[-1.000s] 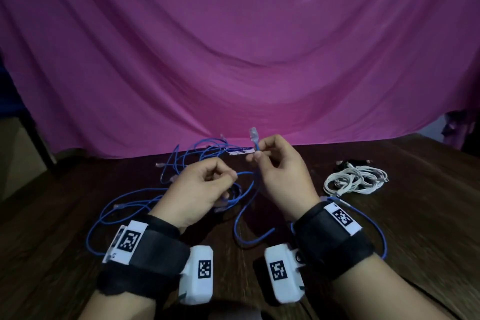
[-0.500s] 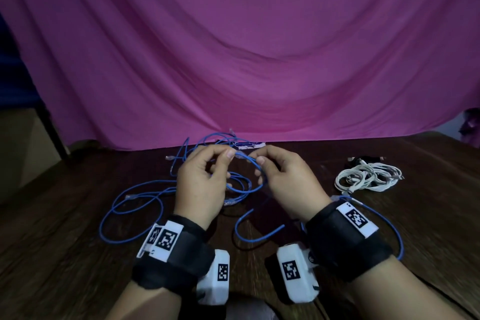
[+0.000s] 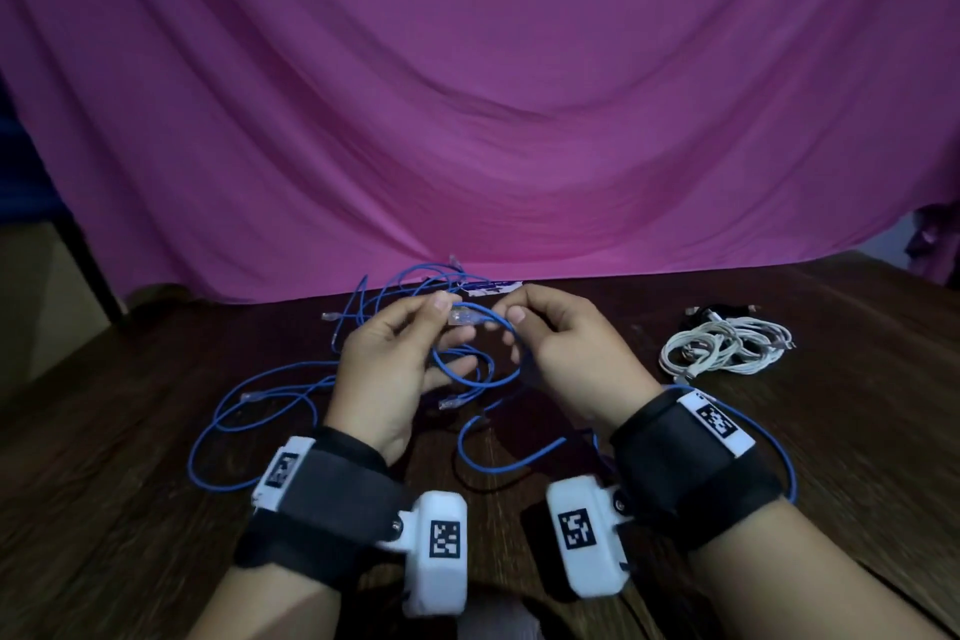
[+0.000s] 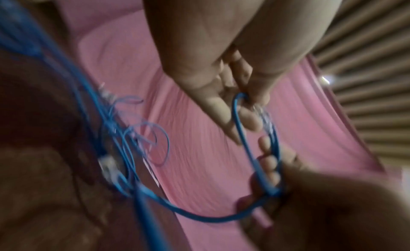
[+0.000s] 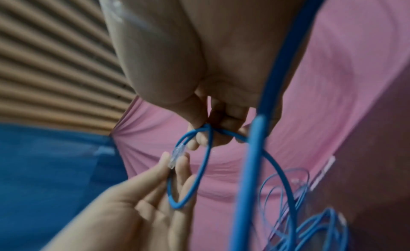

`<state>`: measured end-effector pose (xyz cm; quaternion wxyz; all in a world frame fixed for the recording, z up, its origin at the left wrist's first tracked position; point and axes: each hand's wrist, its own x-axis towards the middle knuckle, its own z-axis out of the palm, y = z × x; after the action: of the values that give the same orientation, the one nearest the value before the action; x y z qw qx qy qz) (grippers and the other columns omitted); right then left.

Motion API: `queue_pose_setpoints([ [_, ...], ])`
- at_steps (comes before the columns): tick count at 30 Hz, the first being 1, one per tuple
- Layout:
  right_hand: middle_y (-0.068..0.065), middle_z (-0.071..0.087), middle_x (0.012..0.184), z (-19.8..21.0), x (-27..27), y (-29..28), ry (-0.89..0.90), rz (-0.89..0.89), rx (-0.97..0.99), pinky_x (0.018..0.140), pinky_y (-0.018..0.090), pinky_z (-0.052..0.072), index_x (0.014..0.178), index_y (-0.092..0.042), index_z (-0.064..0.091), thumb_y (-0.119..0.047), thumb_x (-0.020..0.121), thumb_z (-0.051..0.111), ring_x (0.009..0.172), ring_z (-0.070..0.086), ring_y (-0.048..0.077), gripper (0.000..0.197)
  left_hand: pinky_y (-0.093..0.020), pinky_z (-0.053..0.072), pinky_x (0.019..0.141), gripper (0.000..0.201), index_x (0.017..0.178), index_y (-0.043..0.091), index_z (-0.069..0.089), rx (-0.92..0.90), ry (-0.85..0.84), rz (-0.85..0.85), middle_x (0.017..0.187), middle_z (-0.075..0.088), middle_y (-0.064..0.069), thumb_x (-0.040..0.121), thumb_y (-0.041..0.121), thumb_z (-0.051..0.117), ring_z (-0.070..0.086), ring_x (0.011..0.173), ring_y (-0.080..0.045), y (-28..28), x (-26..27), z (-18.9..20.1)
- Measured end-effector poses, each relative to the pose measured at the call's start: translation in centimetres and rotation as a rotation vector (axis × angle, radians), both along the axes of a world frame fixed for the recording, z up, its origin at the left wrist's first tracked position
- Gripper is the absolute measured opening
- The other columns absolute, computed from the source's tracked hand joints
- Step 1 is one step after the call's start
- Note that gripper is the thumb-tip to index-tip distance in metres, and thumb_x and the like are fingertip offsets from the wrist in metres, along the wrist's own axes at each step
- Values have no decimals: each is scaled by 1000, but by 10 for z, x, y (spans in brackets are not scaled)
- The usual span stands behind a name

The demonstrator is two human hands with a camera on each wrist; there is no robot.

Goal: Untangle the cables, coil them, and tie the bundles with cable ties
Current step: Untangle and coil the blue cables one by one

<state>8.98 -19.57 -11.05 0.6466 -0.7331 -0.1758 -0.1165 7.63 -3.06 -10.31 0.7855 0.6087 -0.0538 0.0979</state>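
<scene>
Left hand (image 3: 387, 369): the thumb and forefinger pinch the clear plug (image 3: 460, 316) at the end of the blue cable (image 3: 470, 382); the remaining fingers (image 5: 184, 168) are spread, and the first small loop hangs across them. Right hand (image 3: 563, 353): the thumb and forefinger are closed on the cable just beside the plug, at the point where the loop crosses itself; the other fingers are curled underneath. Both hands are raised above the desk (image 3: 779, 457), close together, with the loop between them. The blue cable is thin, round and springy; only this one loop is formed. The rest trails down to the desk and runs into a loose tangle (image 3: 415, 286) of blue cable with several clear plugs, lying near the pink backdrop (image 3: 467, 120), with long slack curves spreading to the left and passing under the right wrist. A white cable bundle (image 3: 727, 346) lies well apart on the right. Assessment: coiling has only begun. Risks: the trailing length appears to be still caught in the tangle, so drawing in more cable could drag the whole heap or tighten a knot; the springy cable could open out if either pinch slackens; the slack under the right wrist could snag on the wrist strap. No cable tie can be identified with certainty.
</scene>
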Motion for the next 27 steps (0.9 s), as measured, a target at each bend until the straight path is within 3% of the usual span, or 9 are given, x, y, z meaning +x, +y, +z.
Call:
queue_pose_setpoints([
  [4, -3, 58, 70, 4, -2, 3, 108, 77, 253, 61, 20, 41, 86, -20, 72, -6, 105, 50, 62, 49, 9, 32, -30, 61, 61, 18, 82, 20, 77, -240, 206, -249, 75, 68, 3, 93, 23, 64, 66, 61, -5, 3, -3, 7],
  [8, 3, 59, 73, 6, -2, 2, 150, 106, 432, 63, 26, 43, 93, -15, 71, -6, 105, 52, 62, 49, 12, 24, -41, 62, 71, 18, 98, 14, 74, -233, 260, -381, 74, 65, 0, 97, 13, 56, 63, 59, -10, 0, -6, 6],
  [10, 3, 61, 71, 6, -3, 1, 122, 74, 408, 60, 26, 43, 94, -14, 69, -7, 103, 55, 59, 49, 13, 18, -48, 62, 77, 22, 101, 7, 69, -242, 293, -463, 75, 66, -8, 92, 15, 50, 62, 58, -16, 3, -8, 8],
  [12, 2, 63, 71, 5, -5, 0, 42, 49, 272, 58, 25, 44, 94, -14, 68, -8, 101, 61, 58, 51, 13, 12, -51, 61, 81, 36, 94, 1, 67, -226, 335, -538, 72, 65, -16, 91, 30, 46, 61, 54, -23, 5, -9, 11],
  [15, 3, 65, 73, 7, -9, 1, -45, 80, 81, 60, 31, 44, 95, -9, 68, -11, 99, 65, 61, 53, 16, 5, -48, 62, 78, 53, 82, 4, 64, -41, 334, -485, 63, 60, -13, 101, 49, 44, 54, 45, -20, 1, -10, 11],
  [18, 6, 64, 78, 7, -11, -2, -63, 134, 20, 62, 25, 48, 99, -4, 65, -11, 101, 62, 68, 54, 15, 8, -43, 63, 72, 41, 82, 7, 61, 78, 229, -343, 56, 55, -5, 103, 41, 51, 47, 41, -12, -4, -11, 7],
  [21, 11, 61, 81, 7, -10, -8, -58, 142, -6, 67, 27, 47, 100, -4, 64, -9, 100, 62, 74, 52, 19, 6, -41, 64, 70, 41, 84, 6, 62, 8, 223, -290, 55, 55, -6, 102, 42, 53, 49, 41, -12, -1, -9, 8],
  [23, 11, 62, 78, 5, -7, -12, -46, 141, 57, 69, 36, 45, 100, -5, 64, -6, 98, 65, 73, 52, 24, 2, -39, 63, 69, 42, 80, 7, 66, -65, 246, -336, 56, 56, -6, 101, 41, 54, 50, 41, -13, 3, -8, 9],
  [27, 11, 68, 80, 2, -3, -12, -59, 130, 138, 74, 39, 46, 90, -14, 74, -13, 91, 73, 74, 59, 22, 2, -40, 63, 73, 46, 69, 11, 72, -127, 285, -498, 56, 60, -7, 100, 38, 53, 54, 41, -12, 4, -12, 9],
])
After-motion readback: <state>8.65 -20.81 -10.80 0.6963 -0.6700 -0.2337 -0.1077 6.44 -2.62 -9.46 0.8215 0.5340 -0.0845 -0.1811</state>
